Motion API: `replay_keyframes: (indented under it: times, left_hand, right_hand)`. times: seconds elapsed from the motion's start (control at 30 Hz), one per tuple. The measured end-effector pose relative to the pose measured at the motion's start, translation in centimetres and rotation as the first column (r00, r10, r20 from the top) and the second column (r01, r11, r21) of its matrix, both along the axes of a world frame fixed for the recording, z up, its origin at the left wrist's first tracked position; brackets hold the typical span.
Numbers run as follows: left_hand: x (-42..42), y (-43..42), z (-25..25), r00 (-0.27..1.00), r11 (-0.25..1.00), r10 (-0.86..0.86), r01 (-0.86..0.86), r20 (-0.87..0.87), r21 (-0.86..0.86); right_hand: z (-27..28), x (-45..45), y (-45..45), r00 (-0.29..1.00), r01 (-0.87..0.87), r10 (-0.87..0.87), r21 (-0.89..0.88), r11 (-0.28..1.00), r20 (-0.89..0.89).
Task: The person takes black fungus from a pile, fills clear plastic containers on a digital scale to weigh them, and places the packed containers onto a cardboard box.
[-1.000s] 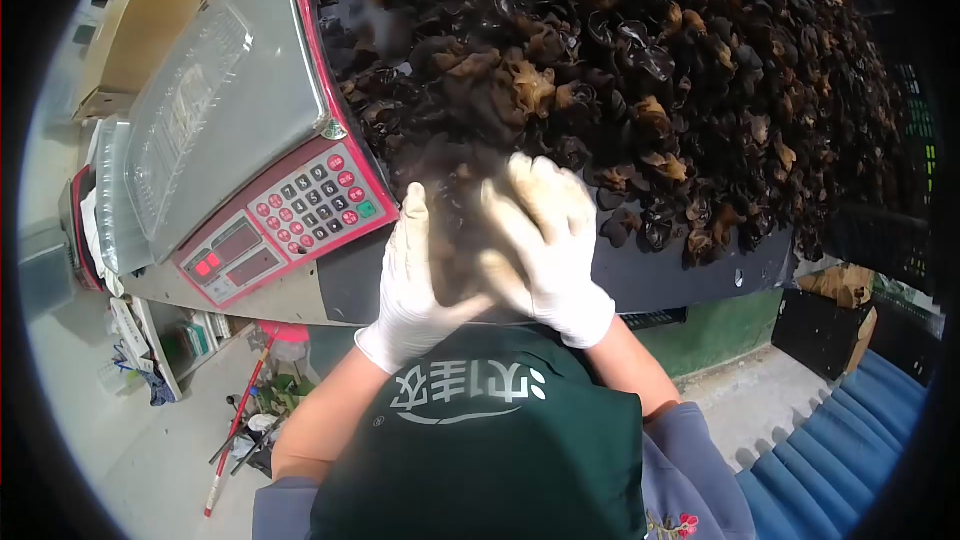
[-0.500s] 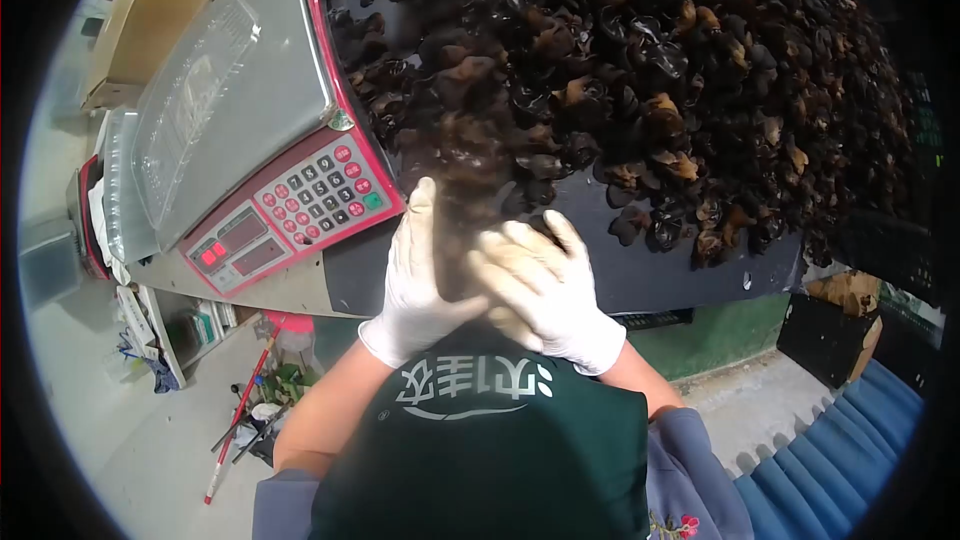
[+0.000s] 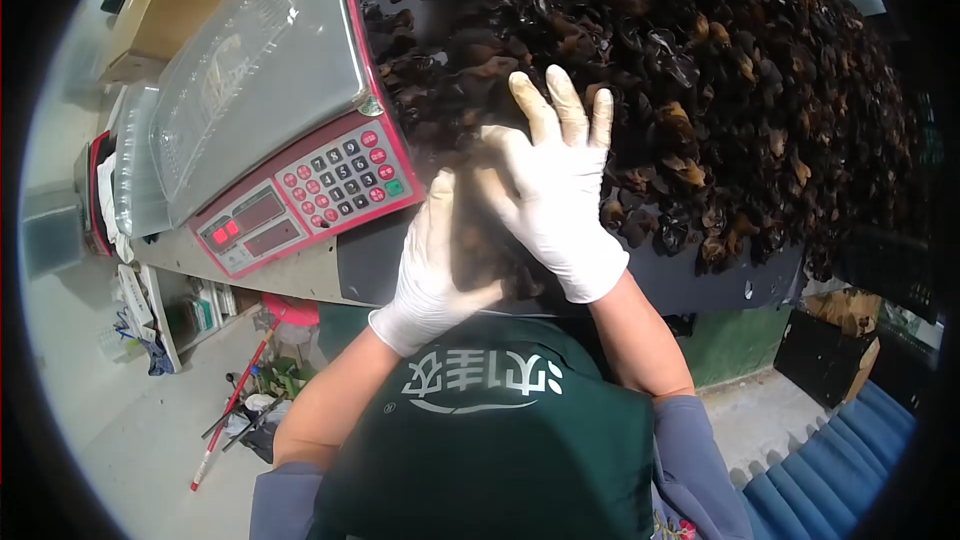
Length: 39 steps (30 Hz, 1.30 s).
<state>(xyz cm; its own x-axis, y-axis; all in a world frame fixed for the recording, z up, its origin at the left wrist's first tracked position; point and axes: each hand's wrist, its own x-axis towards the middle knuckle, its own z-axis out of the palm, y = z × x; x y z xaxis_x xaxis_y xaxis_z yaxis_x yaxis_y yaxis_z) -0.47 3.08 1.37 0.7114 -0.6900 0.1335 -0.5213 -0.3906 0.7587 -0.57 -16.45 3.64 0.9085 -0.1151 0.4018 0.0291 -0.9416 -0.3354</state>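
A large heap of dark brown wood ear mushrooms (image 3: 700, 100) covers the table. My left hand (image 3: 430, 275), in a white glove, stands edge-on near the table's front edge, fingers stretched up and thumb apart. My right hand (image 3: 562, 195), gloved as well, is over the near side of the heap with its fingers spread, palm down. Some loose wood ear pieces (image 3: 485, 252) lie between the two hands, partly blurred and partly hidden by the gloves. Neither hand grips anything that I can see.
A red-framed digital scale (image 3: 330, 175) stands at the left, with a clear plastic box (image 3: 225, 70) on its plate. Behind it is a cardboard box (image 3: 180, 10). A dark apron (image 3: 490, 430) covers my body at the table edge. Blue fabric (image 3: 830, 450) hangs at the lower right.
My right hand has moved up and away from my body onto the heap, its fingers spreading. My left hand has shifted slightly right. More wood ear pieces now show between the hands.
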Motion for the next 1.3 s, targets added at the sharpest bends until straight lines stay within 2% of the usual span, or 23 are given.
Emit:
replay_keyframes:
  times: [0.07, 0.17, 0.2, 0.27, 0.33, 0.37, 0.43, 0.47, 0.5, 0.53, 0.57, 0.6, 0.63, 0.7, 0.77, 0.87, 0.97, 1.03, 1.07, 1.1, 1.13, 1.23, 1.3]
  left_hand:
    - [0.2, 0.0, 0.2, 1.000, 1.000, -0.004, 0.004, 0.000, -0.010]
    - [0.3, -0.1, -0.1, 1.000, 0.999, -0.004, 0.004, 0.018, -0.036]
    - [0.3, -0.1, 0.0, 0.999, 1.000, -0.005, 0.005, 0.031, -0.029]
    - [0.3, -0.2, -0.2, 0.998, 1.000, -0.006, 0.007, 0.056, -0.024]
    - [0.3, -0.2, -0.5, 0.994, 0.999, -0.010, 0.014, 0.106, -0.035]
    - [0.3, -0.2, -0.6, 0.991, 0.999, -0.013, 0.019, 0.133, -0.041]
    - [0.3, -0.4, -0.4, 0.981, 1.000, -0.022, 0.025, 0.192, -0.016]
    - [0.3, -0.4, -0.4, 0.980, 0.999, -0.022, 0.026, 0.199, -0.020]
    - [0.3, -0.4, -0.5, 0.978, 0.999, -0.020, 0.025, 0.207, -0.023]
    - [0.3, -0.2, -0.4, 0.977, 0.999, -0.044, 0.043, 0.208, 0.008]
    - [0.3, -0.3, -0.2, 0.978, 0.998, -0.056, 0.053, 0.202, 0.023]
    - [0.3, -0.4, 0.0, 0.978, 0.997, -0.068, 0.061, 0.198, 0.038]
    - [0.3, -0.4, 0.2, 0.978, 0.996, -0.076, 0.067, 0.195, 0.054]
    - [0.1, -0.2, 0.3, 0.979, 0.994, -0.084, 0.070, 0.187, 0.079]
    - [-0.3, 0.0, 0.7, 0.971, 0.991, -0.086, 0.059, 0.224, 0.123]
    - [-0.3, 0.0, 0.6, 0.983, 0.988, -0.078, 0.054, 0.163, 0.145]
    - [0.4, -1.0, 1.3, 0.996, 0.989, -0.080, 0.076, 0.031, 0.130]
    - [1.3, -1.8, 1.9, 0.994, 0.987, -0.106, 0.107, -0.013, 0.116]
    - [1.3, -2.7, 2.4, 0.991, 0.991, -0.004, 0.022, -0.134, 0.135]
    - [1.5, -2.8, 2.3, 0.987, 0.991, -0.022, 0.042, -0.157, 0.125]
    - [1.8, -2.9, 1.8, 0.983, 0.991, -0.041, 0.062, -0.180, 0.115]
    - [2.2, -3.0, 2.4, 0.967, 0.995, -0.061, 0.078, -0.247, 0.059]
    - [2.6, -3.0, 3.4, 0.956, 0.996, -0.073, 0.087, -0.283, 0.036]
  right_hand:
    - [0.9, -0.9, -0.6, 1.000, 0.011, -0.012, 0.033, 0.999, 0.027]
    - [4.2, -4.8, -3.2, 0.994, 0.063, -0.081, 0.209, 0.976, 0.076]
    - [5.6, -6.8, -4.2, 0.990, 0.110, -0.131, 0.302, 0.947, 0.049]
    - [6.7, -11.9, -6.8, 0.970, 0.238, -0.241, 0.344, 0.908, -0.034]
    - [8.3, -16.6, -9.1, 0.941, 0.305, -0.260, 0.207, 0.930, -0.217]
    - [8.6, -19.1, -10.4, 0.900, 0.292, -0.249, 0.072, 0.954, -0.357]
    - [9.0, -21.4, -10.2, 0.723, 0.266, -0.354, -0.234, 0.935, -0.593]
    - [8.6, -22.0, -9.5, 0.745, 0.274, -0.384, -0.275, 0.922, -0.545]
    - [8.6, -20.9, -8.0, 0.722, 0.399, -0.414, -0.155, 0.904, -0.554]
    - [8.4, -19.5, -7.1, 0.793, 0.408, -0.297, 0.101, 0.908, -0.532]
    - [8.0, -17.9, -5.7, 0.810, 0.415, -0.232, 0.249, 0.875, -0.538]
    - [7.1, -16.1, -4.3, 0.864, 0.315, -0.131, 0.319, 0.894, -0.487]
    - [6.3, -14.6, -3.5, 0.881, 0.141, -0.009, 0.244, 0.959, -0.474]
    - [4.3, -12.1, -2.0, 0.868, 0.100, 0.086, 0.343, 0.934, -0.488]
    - [2.7, -9.9, -1.3, 0.867, 0.062, 0.093, 0.291, 0.955, -0.490]
    - [1.9, -7.9, -0.8, 0.874, -0.008, 0.129, 0.251, 0.968, -0.468]
    - [2.2, -6.6, -0.9, 0.851, -0.006, 0.155, 0.286, 0.958, -0.501]
    - [2.4, -6.0, -0.6, 0.880, -0.014, 0.150, 0.291, 0.957, -0.451]
    - [2.0, -5.9, -0.4, 0.892, -0.007, 0.135, 0.285, 0.958, -0.432]
    - [1.7, -5.8, -0.1, 0.903, 0.001, 0.120, 0.281, 0.960, -0.413]
    - [1.8, -5.8, 0.3, 0.908, 0.074, 0.081, 0.346, 0.935, -0.412]
    - [1.8, -6.0, 0.3, 0.910, 0.135, 0.084, 0.481, 0.866, -0.407]
    - [3.0, -5.9, 0.2, 0.905, 0.170, 0.070, 0.507, 0.845, -0.420]
